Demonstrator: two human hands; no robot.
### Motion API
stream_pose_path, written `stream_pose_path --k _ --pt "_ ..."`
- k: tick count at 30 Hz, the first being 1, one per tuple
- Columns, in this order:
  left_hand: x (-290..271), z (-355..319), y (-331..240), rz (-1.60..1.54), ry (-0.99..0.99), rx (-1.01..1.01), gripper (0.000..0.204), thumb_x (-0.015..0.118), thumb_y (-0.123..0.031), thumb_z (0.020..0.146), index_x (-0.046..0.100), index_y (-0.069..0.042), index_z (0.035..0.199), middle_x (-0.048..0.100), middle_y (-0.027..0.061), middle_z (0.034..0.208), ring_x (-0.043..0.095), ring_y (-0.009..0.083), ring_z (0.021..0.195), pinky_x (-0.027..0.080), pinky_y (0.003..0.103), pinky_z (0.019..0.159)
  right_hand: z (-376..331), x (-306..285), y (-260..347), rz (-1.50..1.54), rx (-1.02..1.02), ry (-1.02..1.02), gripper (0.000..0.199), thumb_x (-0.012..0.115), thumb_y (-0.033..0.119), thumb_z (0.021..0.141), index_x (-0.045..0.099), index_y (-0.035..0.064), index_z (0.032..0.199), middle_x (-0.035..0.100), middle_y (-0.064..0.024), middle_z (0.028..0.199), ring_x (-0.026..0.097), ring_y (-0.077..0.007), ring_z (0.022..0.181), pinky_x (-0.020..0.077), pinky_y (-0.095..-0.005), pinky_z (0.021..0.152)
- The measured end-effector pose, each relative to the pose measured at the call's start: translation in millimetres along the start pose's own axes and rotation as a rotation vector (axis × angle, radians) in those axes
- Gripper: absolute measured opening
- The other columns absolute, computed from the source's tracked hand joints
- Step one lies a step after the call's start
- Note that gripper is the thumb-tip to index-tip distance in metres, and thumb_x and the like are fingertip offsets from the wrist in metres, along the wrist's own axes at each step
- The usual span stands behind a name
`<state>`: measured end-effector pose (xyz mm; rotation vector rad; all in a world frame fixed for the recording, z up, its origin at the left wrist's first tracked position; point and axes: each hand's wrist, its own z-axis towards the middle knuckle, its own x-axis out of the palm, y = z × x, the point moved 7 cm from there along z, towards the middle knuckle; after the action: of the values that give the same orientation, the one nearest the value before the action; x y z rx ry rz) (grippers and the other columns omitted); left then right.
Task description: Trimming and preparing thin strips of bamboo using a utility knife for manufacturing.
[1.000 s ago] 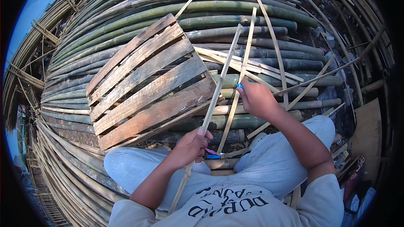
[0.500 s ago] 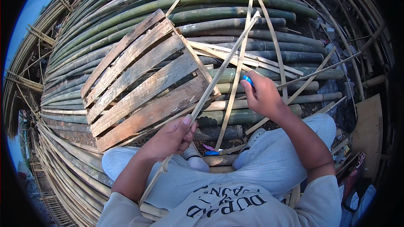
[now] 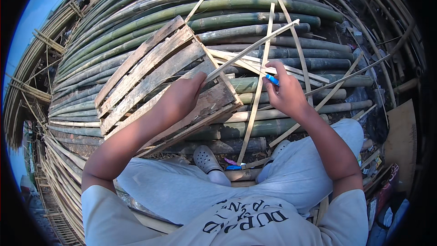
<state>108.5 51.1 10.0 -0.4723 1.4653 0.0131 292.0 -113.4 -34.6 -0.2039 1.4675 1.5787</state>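
Bamboo poles [image 3: 136,41]: green and grey, stacked in a curved heap under open sky; we sit on them.
Pallet [image 3: 154,77]: weathered wooden slats, lying tilted on the poles, left of centre.
Left hand [image 3: 180,98]: over the pallet, fingers closed around the near end of a thin bamboo strip [image 3: 255,45], probably to steady it.
Bamboo strip: slants up to the right, above the poles.
Right hand [image 3: 284,93]: fingers pinched on a small blue-handled tool [image 3: 271,79], beside the loose strips [image 3: 255,114] there.
Ground: grey clogs [image 3: 207,159] among scraps below our knees.
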Motion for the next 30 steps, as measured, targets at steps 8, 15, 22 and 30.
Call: stream_pose_path --k 8,15,22,30 --pt "42 14 -19 0.143 -0.071 0.085 0.013 0.055 -0.018 0.094 0.054 -0.008 0.102 0.064 0.02 0.072 0.064 0.0409 0.07 0.049 0.053 0.063 -4 9 -20 -0.032 -0.021 -0.071 0.034 0.058 0.02 0.097 0.044 0.002 0.123 0.06 -0.0176 0.06 0.061 -0.0404 0.059 0.0439 -0.0492 0.055" --pt "48 13 -28 0.306 -0.053 0.068 0.012 0.058 -0.021 0.093 0.055 -0.01 0.096 0.065 0.0108 0.076 0.067 0.032 0.073 0.049 0.045 0.058 -1 5 -22 -0.127 -0.02 -0.191 0.044 0.063 0.018 0.094 0.042 0.0096 0.131 0.062 -0.0188 0.063 0.063 -0.0414 0.061 0.0446 -0.0504 0.053" --pt "41 14 -36 0.277 -0.264 0.215 0.012 0.062 -0.022 0.091 0.059 -0.01 0.09 0.06 0.0071 0.077 0.063 0.0272 0.073 0.05 0.04 0.059 11 9 -28 -0.225 -0.168 -0.216 0.031 0.068 0.013 0.087 0.059 0.0169 0.116 0.068 -0.0145 0.076 0.066 -0.0361 0.068 0.0482 -0.0457 0.056" --pt "31 19 -25 -0.077 -0.356 0.175 0.016 0.065 -0.019 0.089 0.063 -0.006 0.097 0.062 0.0067 0.087 0.062 0.0238 0.085 0.05 0.037 0.068 17 1 -25 -0.217 -0.165 -0.234 0.03 0.072 0.006 0.079 0.07 0.0175 0.107 0.069 -0.0125 0.08 0.066 -0.0325 0.07 0.0502 -0.0401 0.059"
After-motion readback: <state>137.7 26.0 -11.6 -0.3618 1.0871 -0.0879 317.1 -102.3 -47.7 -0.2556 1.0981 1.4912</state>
